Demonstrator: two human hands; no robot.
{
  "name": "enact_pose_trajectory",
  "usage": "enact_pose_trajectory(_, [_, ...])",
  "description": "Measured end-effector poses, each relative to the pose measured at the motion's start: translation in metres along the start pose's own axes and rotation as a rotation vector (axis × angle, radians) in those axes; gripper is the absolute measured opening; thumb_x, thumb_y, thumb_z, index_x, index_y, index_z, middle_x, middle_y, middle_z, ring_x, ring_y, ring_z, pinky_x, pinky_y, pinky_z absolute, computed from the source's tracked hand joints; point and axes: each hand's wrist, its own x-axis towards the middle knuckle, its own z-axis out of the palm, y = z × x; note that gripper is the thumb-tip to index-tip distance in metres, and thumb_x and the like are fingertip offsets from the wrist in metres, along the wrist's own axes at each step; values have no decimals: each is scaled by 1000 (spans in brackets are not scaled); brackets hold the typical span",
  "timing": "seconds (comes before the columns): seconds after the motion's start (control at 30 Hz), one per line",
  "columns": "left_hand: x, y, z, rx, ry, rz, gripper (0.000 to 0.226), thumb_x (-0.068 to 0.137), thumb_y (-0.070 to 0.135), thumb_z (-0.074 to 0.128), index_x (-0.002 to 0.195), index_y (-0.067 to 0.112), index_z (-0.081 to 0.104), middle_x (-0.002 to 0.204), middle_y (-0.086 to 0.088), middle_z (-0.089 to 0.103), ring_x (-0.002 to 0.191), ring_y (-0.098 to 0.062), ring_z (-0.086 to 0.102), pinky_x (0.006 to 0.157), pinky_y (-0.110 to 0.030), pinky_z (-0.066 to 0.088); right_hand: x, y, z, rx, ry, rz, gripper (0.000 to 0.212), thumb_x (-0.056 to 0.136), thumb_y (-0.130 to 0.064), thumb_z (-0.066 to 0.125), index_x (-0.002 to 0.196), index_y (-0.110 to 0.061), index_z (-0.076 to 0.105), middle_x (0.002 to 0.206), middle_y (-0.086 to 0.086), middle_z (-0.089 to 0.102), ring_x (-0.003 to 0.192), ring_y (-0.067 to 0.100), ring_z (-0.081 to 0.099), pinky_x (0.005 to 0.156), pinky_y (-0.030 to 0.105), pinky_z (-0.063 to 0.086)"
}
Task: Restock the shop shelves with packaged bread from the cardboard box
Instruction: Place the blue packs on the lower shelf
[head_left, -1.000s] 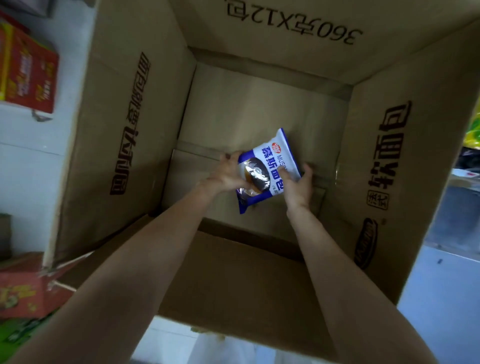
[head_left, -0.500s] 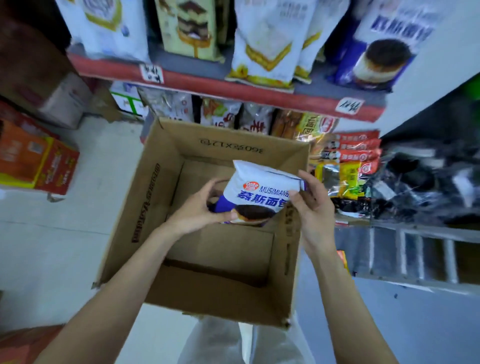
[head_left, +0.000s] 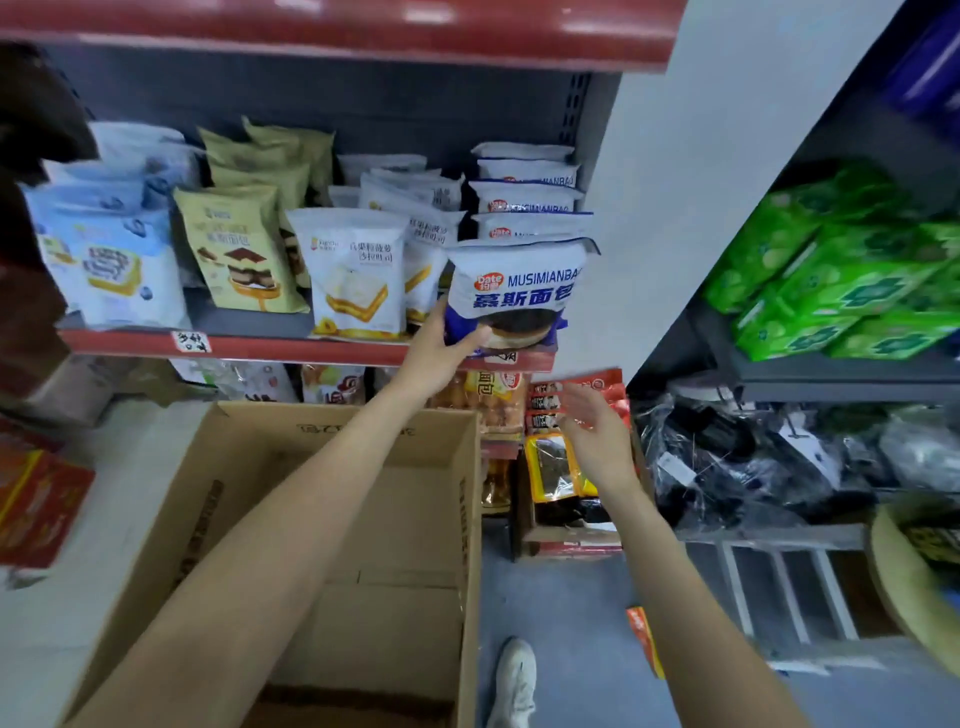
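My left hand (head_left: 441, 345) grips the lower left corner of a white and blue bread packet (head_left: 517, 291) and holds it upright at the front right end of the red-edged shelf (head_left: 260, 345). Behind it stand several packets of the same bread (head_left: 527, 200). My right hand (head_left: 597, 434) hangs below and to the right with fingers spread, holding nothing. The open cardboard box (head_left: 363, 519) sits on the floor under my arms; no bread shows inside it.
Other bread packets (head_left: 348, 280) fill the shelf to the left. Snack packs (head_left: 571, 400) crowd the lower shelf. Green packages (head_left: 841, 280) and black bagged goods (head_left: 753, 457) fill the right-hand rack. A red carton (head_left: 36, 509) lies at left. My shoe (head_left: 514, 680) stands beside the box.
The bread packet has gone up from the box to the shelf front. My right hand has let go of it and dropped away; my left hand alone holds it.
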Motion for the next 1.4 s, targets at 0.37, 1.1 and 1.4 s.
enact_pose_trajectory(0.37, [61, -23, 26, 298, 141, -38, 48, 95, 18, 55, 136, 5, 33, 132, -10, 51, 123, -25, 48, 93, -24, 35, 84, -8, 6, -116, -166, -144, 81, 88, -11, 61, 150, -24, 11, 140, -10, 43, 126, 11, 43, 101, 36, 44])
enact_pose_trajectory(1.1, [51, -6, 23, 374, 92, -266, 69, 95, 23, 51, 150, 10, 11, 138, -5, 49, 124, -26, 49, 95, -31, 39, 96, 5, 23, -398, -82, -227, 80, 87, -15, 57, 151, -17, 9, 147, 6, 38, 132, 30, 35, 108, 41, 29])
enact_pose_trajectory(1.4, [-11, 80, -16, 645, -160, -182, 45, 97, 36, 47, 139, 23, 42, 134, 2, 54, 119, -17, 52, 87, -27, 41, 50, -53, -47, -589, -194, -453, 40, 94, -20, 52, 134, -21, 49, 143, 1, 40, 133, 22, 33, 107, 34, 34])
